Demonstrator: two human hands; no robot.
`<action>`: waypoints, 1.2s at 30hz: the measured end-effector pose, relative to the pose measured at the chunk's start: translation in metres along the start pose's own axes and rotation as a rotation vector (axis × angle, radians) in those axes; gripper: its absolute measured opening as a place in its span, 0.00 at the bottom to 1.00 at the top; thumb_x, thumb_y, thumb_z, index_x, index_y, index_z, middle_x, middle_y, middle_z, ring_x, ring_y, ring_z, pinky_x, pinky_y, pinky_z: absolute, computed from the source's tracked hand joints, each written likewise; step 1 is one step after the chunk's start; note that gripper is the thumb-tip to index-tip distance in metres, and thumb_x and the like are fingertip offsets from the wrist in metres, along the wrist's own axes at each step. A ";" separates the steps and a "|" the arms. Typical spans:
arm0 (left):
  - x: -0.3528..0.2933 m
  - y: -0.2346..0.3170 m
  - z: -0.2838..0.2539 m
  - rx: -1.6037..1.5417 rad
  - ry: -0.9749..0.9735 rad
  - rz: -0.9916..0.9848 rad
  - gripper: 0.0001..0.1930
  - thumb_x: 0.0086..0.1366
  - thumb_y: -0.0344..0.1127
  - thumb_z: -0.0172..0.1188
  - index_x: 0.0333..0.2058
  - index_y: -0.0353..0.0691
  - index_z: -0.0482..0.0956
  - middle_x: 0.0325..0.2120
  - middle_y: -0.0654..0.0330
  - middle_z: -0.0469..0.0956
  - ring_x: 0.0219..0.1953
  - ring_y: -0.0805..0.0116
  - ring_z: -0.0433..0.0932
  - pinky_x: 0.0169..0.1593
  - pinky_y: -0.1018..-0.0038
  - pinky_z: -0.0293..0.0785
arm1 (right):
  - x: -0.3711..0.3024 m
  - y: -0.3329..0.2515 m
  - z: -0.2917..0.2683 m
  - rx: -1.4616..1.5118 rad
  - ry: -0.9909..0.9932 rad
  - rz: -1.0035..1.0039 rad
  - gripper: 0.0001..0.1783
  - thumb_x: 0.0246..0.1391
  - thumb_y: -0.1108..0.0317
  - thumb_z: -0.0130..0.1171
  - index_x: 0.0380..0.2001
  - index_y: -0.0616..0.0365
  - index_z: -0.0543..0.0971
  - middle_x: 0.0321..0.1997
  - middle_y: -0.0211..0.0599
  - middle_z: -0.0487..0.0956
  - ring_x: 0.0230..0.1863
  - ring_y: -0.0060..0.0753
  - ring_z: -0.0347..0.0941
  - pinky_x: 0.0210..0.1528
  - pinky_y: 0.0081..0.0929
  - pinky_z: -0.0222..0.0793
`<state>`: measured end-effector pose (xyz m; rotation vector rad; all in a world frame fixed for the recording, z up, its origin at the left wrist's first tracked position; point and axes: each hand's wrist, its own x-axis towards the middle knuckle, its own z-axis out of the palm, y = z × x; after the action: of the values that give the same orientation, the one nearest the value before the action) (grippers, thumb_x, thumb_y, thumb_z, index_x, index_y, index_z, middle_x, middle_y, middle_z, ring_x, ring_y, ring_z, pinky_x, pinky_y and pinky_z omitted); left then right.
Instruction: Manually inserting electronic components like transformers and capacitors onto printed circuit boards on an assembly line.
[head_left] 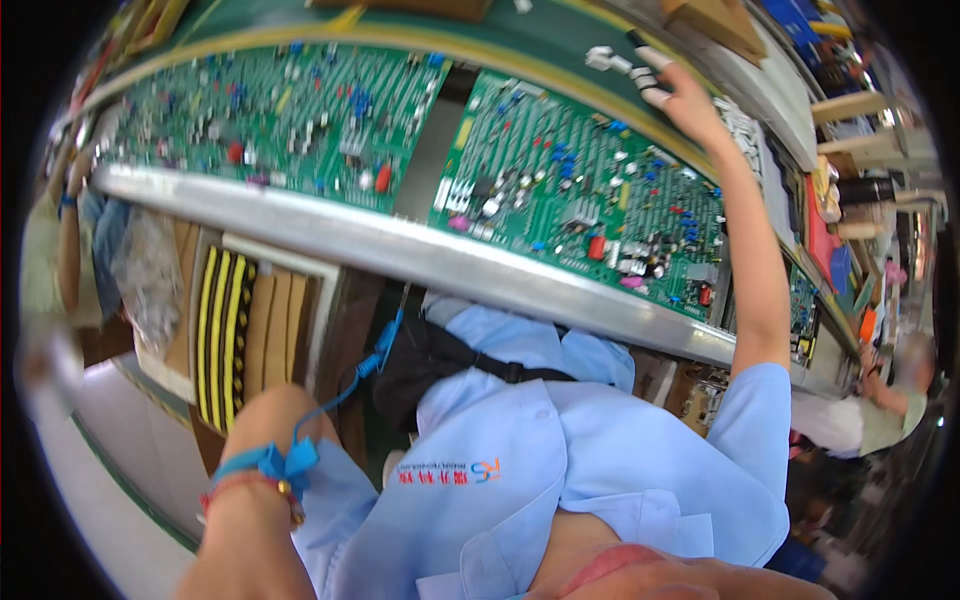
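My right arm stretches up and right across the circuit boards. At the far rail, my right hand [685, 100] has white coverings on its fingertips, and its fingers are closed on small white plastic parts [605, 59] that stick out to the left. My left arm is bent, a blue wrist strap [265, 462] and a red bracelet around the wrist. The back of my left hand [240, 550] runs off the lower edge, so its fingers are hidden. Two large green circuit boards full of components, one on the left [270, 125] and one on the right [580, 190], lie side by side before me.
A silver metal rail [450, 262] borders the boards on my side. From the wrist strap a coiled blue cord [378, 350] runs up to the bench. Cardboard pieces with yellow-black striping [225, 335] stand below left. Other people are at both sides; a cardboard box [715, 25] sits far right.
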<state>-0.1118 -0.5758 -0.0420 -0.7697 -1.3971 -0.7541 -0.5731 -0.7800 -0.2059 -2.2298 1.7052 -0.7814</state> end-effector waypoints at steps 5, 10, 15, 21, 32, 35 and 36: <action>0.000 -0.004 0.019 -0.886 -0.332 -0.422 0.20 0.64 0.48 0.55 0.22 0.37 0.74 0.22 0.54 0.75 0.19 0.64 0.73 0.25 0.70 0.69 | -0.001 -0.013 0.010 -0.087 0.014 0.076 0.14 0.51 0.70 0.58 0.43 0.55 0.77 0.39 0.39 0.75 0.41 0.40 0.74 0.45 0.31 0.69; -0.019 -0.058 0.001 -0.760 -0.168 -0.633 0.07 0.66 0.34 0.53 0.30 0.39 0.71 0.28 0.64 0.68 0.32 0.72 0.70 0.32 0.74 0.71 | -0.016 -0.008 -0.002 0.179 0.180 0.192 0.14 0.54 0.64 0.58 0.42 0.59 0.76 0.37 0.39 0.77 0.41 0.35 0.75 0.43 0.31 0.69; -0.076 -0.100 0.025 0.805 -0.082 -1.168 0.19 0.49 0.23 0.64 0.42 0.35 0.77 0.24 0.58 0.75 0.24 0.68 0.74 0.32 0.76 0.71 | -0.062 -0.102 -0.040 1.346 -0.125 0.318 0.23 0.59 0.62 0.55 0.54 0.61 0.69 0.42 0.35 0.75 0.39 0.19 0.72 0.39 0.16 0.71; -0.112 -0.172 0.064 0.981 -0.117 -1.142 0.28 0.46 0.35 0.73 0.46 0.40 0.72 0.27 0.61 0.75 0.25 0.70 0.77 0.30 0.75 0.74 | -0.143 -0.181 -0.036 1.223 -0.004 0.246 0.17 0.56 0.72 0.57 0.50 0.59 0.75 0.40 0.30 0.77 0.41 0.20 0.73 0.47 0.21 0.70; -0.133 -0.163 0.086 0.790 -0.159 -1.094 0.17 0.55 0.30 0.66 0.45 0.40 0.78 0.27 0.57 0.80 0.23 0.68 0.79 0.26 0.77 0.73 | -0.200 -0.178 -0.034 1.084 0.110 0.386 0.14 0.49 0.76 0.64 0.41 0.63 0.78 0.37 0.34 0.80 0.41 0.22 0.77 0.46 0.20 0.73; -0.135 -0.157 0.089 0.915 -0.302 -1.050 0.19 0.59 0.35 0.63 0.49 0.40 0.76 0.28 0.55 0.81 0.23 0.63 0.79 0.28 0.77 0.74 | -0.211 -0.175 -0.037 0.993 0.177 0.391 0.13 0.49 0.76 0.64 0.40 0.62 0.77 0.36 0.33 0.80 0.39 0.20 0.77 0.43 0.18 0.72; -0.136 -0.152 0.088 0.788 -0.194 -1.176 0.19 0.61 0.36 0.60 0.50 0.39 0.75 0.28 0.55 0.81 0.24 0.63 0.79 0.29 0.76 0.74 | -0.216 -0.171 -0.040 0.955 0.209 0.401 0.12 0.49 0.76 0.64 0.39 0.62 0.77 0.36 0.32 0.79 0.38 0.18 0.76 0.41 0.16 0.71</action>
<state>-0.2918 -0.5856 -0.1723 0.7071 -2.1022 -0.8754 -0.4928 -0.5196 -0.1486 -1.1613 1.3365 -1.3655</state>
